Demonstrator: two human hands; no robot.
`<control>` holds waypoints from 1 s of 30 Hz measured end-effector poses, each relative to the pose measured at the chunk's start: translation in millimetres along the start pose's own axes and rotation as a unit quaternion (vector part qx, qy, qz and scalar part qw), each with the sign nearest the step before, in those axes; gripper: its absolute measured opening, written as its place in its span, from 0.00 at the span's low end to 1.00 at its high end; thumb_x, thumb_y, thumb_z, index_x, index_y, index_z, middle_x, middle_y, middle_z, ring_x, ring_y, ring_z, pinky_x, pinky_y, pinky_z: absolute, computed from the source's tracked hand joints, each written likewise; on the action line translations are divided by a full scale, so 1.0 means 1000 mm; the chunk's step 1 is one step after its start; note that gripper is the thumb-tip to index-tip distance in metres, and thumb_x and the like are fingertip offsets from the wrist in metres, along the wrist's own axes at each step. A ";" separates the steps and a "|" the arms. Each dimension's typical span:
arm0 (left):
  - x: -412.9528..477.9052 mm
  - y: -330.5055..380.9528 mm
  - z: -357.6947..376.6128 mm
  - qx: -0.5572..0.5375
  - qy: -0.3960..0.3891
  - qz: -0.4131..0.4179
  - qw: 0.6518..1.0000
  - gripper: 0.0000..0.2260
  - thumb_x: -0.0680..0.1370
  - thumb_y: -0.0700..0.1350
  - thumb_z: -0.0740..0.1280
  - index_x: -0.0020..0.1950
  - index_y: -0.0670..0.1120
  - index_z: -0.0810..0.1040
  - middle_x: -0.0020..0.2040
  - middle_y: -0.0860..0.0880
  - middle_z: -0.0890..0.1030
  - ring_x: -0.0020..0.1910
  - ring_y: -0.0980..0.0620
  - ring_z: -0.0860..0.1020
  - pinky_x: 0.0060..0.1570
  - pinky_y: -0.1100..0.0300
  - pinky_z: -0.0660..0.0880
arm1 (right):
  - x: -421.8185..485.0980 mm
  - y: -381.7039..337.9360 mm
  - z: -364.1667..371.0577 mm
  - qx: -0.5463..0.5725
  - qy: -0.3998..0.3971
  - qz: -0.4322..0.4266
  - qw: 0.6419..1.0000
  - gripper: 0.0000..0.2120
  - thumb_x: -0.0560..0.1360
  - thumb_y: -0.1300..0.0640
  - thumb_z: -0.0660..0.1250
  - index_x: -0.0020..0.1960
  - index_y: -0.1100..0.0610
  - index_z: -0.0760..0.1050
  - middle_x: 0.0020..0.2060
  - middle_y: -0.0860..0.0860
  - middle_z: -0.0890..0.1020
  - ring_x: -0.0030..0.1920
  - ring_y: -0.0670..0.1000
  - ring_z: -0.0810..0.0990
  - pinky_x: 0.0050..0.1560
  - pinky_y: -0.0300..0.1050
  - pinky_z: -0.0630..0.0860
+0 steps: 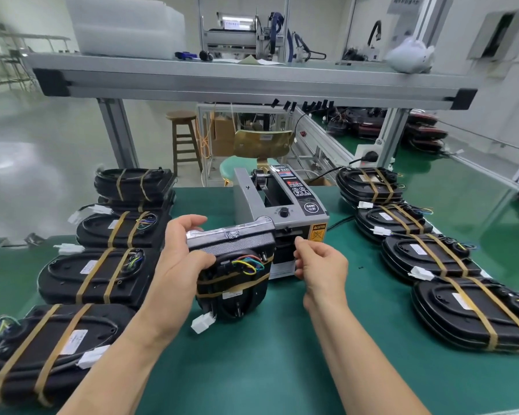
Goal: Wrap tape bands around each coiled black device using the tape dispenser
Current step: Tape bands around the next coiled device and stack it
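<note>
On the left of the green tabletop (pixel 267 360), a row of black devices (pixel 93 277) is lying flat, each one carrying two brown tape bands across it, with white connectors sticking out beside them. Further back in that row two of them are sitting stacked.

Just right of that row, the left grip (pixel 183 259) is holding the coiled black device (pixel 237 274) tilted up off the tabletop, thumb curling over its face and fingers wrapping behind its grey upper edge. A brown tape band (pixel 231 283) is already running around this device, coloured wires are looping on its face, and a white connector (pixel 203 322) is dangling below it.

Directly behind it, the grey tape dispenser (pixel 282 208) is standing in the middle of the tabletop. The right grip (pixel 321 265) is hovering at the dispenser's front slot with fingers curling inward; whether it is pinching tape I cannot tell.

On the right, another row of banded devices (pixel 474 313) is lying overlapped.
</note>
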State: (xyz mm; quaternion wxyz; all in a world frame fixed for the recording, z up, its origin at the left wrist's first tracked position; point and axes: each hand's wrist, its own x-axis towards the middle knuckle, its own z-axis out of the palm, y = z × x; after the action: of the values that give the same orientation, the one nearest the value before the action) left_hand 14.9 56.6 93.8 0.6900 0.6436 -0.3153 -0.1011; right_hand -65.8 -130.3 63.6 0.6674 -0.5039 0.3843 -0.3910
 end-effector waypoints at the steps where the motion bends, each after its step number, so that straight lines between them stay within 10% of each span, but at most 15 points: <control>1: -0.001 0.000 0.001 0.001 0.000 -0.001 1.000 0.22 0.62 0.53 0.63 0.55 0.65 0.72 0.45 0.67 0.76 0.52 0.58 0.74 0.53 0.58 0.69 | -0.001 0.000 0.001 -0.004 -0.002 0.004 1.000 0.10 0.76 0.61 0.71 0.36 0.60 0.79 0.27 0.50 0.77 0.22 0.42 0.70 0.22 0.35 0.68; 14: -0.014 0.018 0.017 0.050 -0.016 0.028 0.998 0.20 0.69 0.43 0.61 0.58 0.62 0.69 0.49 0.62 0.74 0.46 0.65 0.74 0.43 0.76 0.68 | -0.007 -0.012 0.018 0.051 0.032 0.101 0.993 0.11 0.74 0.68 0.69 0.34 0.60 0.75 0.26 0.52 0.75 0.20 0.43 0.69 0.21 0.33 0.67; 23: -0.017 0.020 0.031 0.164 0.005 0.110 0.980 0.16 0.74 0.41 0.60 0.56 0.58 0.73 0.54 0.56 0.71 0.59 0.59 0.71 0.59 0.73 0.64 | -0.060 -0.056 0.010 0.179 -0.029 0.026 0.983 0.09 0.74 0.63 0.71 0.36 0.56 0.77 0.26 0.46 0.79 0.25 0.42 0.75 0.24 0.31 0.69; 27: -0.014 0.021 0.040 0.183 0.007 0.137 0.974 0.17 0.73 0.39 0.60 0.56 0.57 0.74 0.52 0.54 0.72 0.57 0.61 0.71 0.58 0.74 0.63 | -0.089 -0.055 0.021 0.200 -0.068 0.009 0.977 0.06 0.73 0.62 0.74 0.38 0.57 0.85 0.57 0.55 0.82 0.54 0.54 0.84 0.47 0.40 0.80; 30: -0.014 0.021 0.047 0.186 0.006 0.152 0.971 0.17 0.73 0.38 0.62 0.55 0.57 0.73 0.51 0.54 0.73 0.56 0.60 0.72 0.57 0.74 0.64 | -0.096 -0.051 0.023 0.178 -0.023 -0.023 0.984 0.14 0.72 0.62 0.75 0.31 0.48 0.85 0.61 0.46 0.77 0.57 0.47 0.81 0.54 0.41 0.79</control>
State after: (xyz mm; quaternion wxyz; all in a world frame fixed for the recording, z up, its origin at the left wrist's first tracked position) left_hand -27.5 28.8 108.1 0.5676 0.7057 -0.4184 0.0688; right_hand -90.2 -44.2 128.6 0.7456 -0.3949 0.2814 -0.4571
